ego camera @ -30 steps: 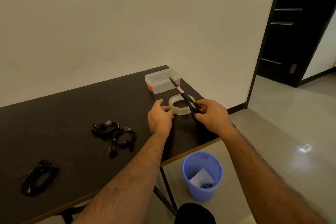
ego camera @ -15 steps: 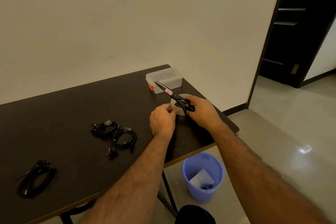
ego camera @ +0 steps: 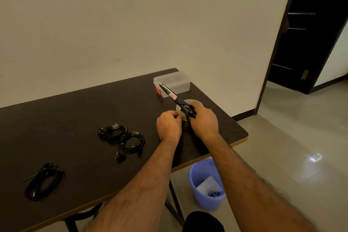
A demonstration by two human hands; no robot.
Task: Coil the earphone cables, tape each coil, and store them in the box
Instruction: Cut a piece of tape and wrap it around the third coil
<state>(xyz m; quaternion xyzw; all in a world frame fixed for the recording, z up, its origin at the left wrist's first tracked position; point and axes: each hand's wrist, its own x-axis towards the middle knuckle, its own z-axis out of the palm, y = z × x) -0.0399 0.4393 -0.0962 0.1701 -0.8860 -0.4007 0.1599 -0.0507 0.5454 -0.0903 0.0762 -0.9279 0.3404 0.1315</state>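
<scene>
While R hand [ego camera: 204, 120] grips scissors [ego camera: 177, 100], L hand [ego camera: 168, 125] pinches tape roll [ego camera: 197, 104] (fingers curled)

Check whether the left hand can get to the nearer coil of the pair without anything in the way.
Probably yes. The left hand is at the tape roll, and only bare table lies between it and the nearer coil. It would have to let go of the tape first.

The dark brown table [ego camera: 75, 118] stands against the wall. The clear plastic box [ego camera: 174, 84] lies at its far right corner. Just in front of the box lies the tape roll [ego camera: 196, 103]. Left of the box lie two coiled black earphone cables [ego camera: 113, 133] [ego camera: 132, 143], touching; a third coil [ego camera: 44, 181] lies far left, near the front edge.
</scene>
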